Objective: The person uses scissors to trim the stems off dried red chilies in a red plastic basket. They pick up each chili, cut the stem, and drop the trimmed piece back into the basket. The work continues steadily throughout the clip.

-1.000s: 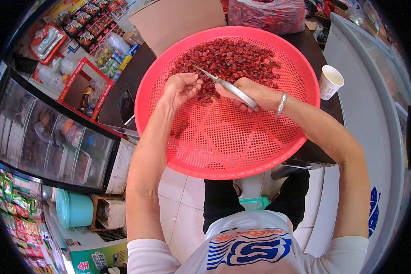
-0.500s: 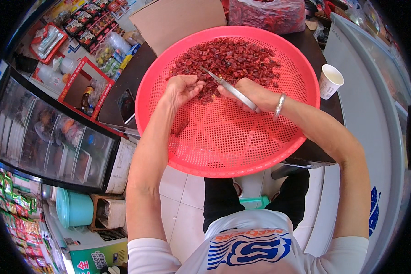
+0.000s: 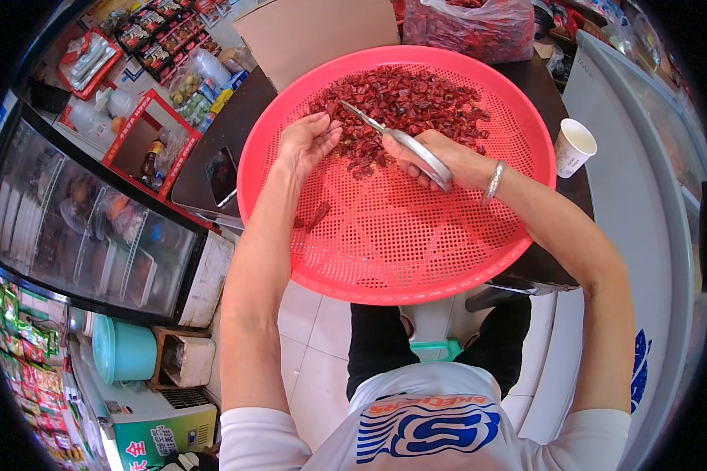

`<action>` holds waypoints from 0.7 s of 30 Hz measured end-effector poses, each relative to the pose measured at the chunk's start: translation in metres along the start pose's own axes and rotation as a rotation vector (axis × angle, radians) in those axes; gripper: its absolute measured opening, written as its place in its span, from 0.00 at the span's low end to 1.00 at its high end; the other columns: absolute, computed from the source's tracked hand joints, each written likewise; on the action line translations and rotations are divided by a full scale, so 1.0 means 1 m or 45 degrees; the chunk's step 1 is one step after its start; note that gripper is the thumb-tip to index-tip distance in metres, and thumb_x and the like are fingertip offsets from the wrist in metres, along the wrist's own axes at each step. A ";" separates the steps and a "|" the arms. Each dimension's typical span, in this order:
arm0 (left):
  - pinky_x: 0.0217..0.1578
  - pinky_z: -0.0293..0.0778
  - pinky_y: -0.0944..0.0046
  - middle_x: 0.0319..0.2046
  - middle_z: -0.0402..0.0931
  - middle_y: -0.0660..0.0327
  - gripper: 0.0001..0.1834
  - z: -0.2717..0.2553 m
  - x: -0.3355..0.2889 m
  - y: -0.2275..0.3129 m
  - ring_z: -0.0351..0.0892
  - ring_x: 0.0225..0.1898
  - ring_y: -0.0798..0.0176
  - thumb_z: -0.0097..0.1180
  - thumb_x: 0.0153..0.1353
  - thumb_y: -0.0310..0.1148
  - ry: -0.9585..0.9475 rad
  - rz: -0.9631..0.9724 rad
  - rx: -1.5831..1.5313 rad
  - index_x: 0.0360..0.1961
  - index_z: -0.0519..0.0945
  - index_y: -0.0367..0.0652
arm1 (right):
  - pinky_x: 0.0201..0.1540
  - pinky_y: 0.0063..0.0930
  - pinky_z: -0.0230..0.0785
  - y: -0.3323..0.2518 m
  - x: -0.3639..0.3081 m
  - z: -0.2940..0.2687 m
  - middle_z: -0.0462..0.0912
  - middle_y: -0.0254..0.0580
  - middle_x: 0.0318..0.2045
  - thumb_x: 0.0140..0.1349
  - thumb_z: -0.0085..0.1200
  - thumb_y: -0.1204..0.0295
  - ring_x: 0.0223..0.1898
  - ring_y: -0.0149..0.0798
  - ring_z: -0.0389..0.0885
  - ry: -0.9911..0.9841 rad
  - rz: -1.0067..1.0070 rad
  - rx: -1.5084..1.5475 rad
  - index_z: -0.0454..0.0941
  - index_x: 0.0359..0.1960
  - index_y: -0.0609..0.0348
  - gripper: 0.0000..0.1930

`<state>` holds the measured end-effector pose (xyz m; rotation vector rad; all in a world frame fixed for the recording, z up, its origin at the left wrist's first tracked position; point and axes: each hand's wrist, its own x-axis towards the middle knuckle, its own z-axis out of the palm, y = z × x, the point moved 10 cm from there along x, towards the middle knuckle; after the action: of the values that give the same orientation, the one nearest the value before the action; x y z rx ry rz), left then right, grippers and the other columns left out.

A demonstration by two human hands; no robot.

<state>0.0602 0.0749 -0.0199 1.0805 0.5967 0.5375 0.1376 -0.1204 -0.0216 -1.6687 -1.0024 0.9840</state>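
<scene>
My right hand (image 3: 445, 159) is closed round the handles of metal scissors (image 3: 416, 149), whose narrow blades point up and left over the pile. The blades look nearly closed. Beside their tips, my left hand (image 3: 309, 144) is pinched on a dried red chili (image 3: 334, 109), partly hidden by the fingers. Beneath both hands lies a wide round pink plastic sieve (image 3: 401, 292) with a perforated bottom. Cut dried chili pieces (image 3: 416, 98) are heaped over its far half. A few longer chilies (image 3: 318, 216) rest apart, near my left forearm.
The sieve sits on a dark table (image 3: 577, 192). A paper cup (image 3: 575, 147) stands at its right, a phone (image 3: 221, 176) at its left. Behind are a cardboard box (image 3: 314, 35) and a plastic bag of chilies (image 3: 470, 31). A glass-fronted cooler (image 3: 86, 228) and pale freezer (image 3: 628, 196) flank me.
My left hand has shifted slightly up and left, and a chili now shows at its fingertips by the scissor tips. The scissors stay in my right hand. The whole view has shifted slightly.
</scene>
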 end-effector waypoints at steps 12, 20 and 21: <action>0.31 0.81 0.67 0.31 0.79 0.49 0.08 0.009 -0.002 0.000 0.81 0.30 0.59 0.52 0.60 0.23 -0.046 -0.004 -0.067 0.38 0.75 0.28 | 0.13 0.16 0.55 0.001 -0.003 0.005 0.65 0.27 0.11 0.52 0.44 0.31 0.11 0.22 0.64 -0.071 0.111 -0.194 0.69 0.19 0.52 0.33; 0.31 0.81 0.67 0.32 0.79 0.49 0.08 0.017 -0.005 -0.001 0.81 0.30 0.60 0.52 0.59 0.22 -0.095 0.003 -0.051 0.37 0.75 0.27 | 0.08 0.20 0.48 -0.001 0.000 0.005 0.61 0.29 0.06 0.50 0.46 0.30 0.07 0.24 0.58 -0.012 0.026 -0.177 0.61 0.08 0.49 0.35; 0.31 0.81 0.68 0.32 0.79 0.49 0.07 0.018 -0.006 -0.002 0.81 0.30 0.60 0.53 0.59 0.22 -0.093 0.000 -0.050 0.37 0.76 0.27 | 0.08 0.20 0.48 0.001 0.001 0.005 0.61 0.29 0.06 0.50 0.46 0.30 0.07 0.24 0.58 -0.010 0.030 -0.168 0.61 0.08 0.49 0.35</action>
<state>0.0680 0.0590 -0.0142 1.0587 0.5205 0.5057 0.1341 -0.1178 -0.0236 -1.7894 -1.0749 0.9577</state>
